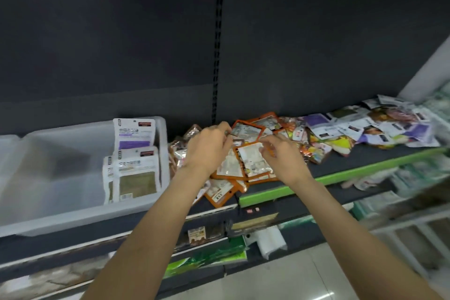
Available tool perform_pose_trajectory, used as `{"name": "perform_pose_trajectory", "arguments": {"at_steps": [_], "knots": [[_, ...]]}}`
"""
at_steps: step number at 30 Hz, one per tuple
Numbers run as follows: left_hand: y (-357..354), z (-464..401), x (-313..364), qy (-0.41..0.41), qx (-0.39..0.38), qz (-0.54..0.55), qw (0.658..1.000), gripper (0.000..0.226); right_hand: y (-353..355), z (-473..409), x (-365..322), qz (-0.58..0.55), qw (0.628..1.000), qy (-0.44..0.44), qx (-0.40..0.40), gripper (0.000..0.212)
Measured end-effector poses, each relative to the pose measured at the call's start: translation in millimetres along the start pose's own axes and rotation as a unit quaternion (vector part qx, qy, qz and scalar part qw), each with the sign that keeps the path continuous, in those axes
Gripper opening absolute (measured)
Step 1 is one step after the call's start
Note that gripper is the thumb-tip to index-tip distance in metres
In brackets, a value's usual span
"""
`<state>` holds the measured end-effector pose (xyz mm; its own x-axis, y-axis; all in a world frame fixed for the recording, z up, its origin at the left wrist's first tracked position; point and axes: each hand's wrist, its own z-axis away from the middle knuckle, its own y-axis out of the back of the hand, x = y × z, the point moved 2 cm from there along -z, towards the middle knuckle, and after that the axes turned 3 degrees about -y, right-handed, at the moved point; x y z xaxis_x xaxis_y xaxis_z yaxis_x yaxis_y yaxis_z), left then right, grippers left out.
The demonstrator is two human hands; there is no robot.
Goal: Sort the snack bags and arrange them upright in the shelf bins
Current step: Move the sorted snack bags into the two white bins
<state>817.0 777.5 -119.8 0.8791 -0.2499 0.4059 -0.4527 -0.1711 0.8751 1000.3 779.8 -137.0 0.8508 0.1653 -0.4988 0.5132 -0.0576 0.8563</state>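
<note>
A heap of orange-edged snack bags (pixel 246 168) lies flat on the dark shelf. My left hand (pixel 209 146) is over the heap and pinches the corner of an orange-edged bag (pixel 246 130) at the back. My right hand (pixel 280 153) pinches the edge of another orange-edged bag (pixel 252 159) lying on top. A translucent white bin (pixel 60 202) stands on the shelf to the left. Three white bags (pixel 137 173) with purple or olive panels stand upright at the bin's right end.
More loose bags, white, purple and yellow (pixel 365 129), are strewn along the shelf to the right. Shiny brown packets (pixel 180 148) lie between bin and heap. The shelf has a green front strip (pixel 341 175). Lower shelves and a tiled floor lie below.
</note>
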Motion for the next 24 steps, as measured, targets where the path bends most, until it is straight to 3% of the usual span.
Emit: {"name": "perform_pose_trajectory", "arguments": {"at_steps": [10, 24], "knots": [[-101.7, -78.9, 181.2, -0.047, -0.021, 0.06, 0.997, 0.021, 112.9, -5.2, 184.4, 0.038, 0.997, -0.062, -0.002, 0.028], [-247.6, -240.5, 329.4, -0.08, -0.103, 0.087, 0.988, 0.023, 198.0, -96.8, 397.4, 0.063, 0.988, -0.141, 0.02, 0.031]]}}
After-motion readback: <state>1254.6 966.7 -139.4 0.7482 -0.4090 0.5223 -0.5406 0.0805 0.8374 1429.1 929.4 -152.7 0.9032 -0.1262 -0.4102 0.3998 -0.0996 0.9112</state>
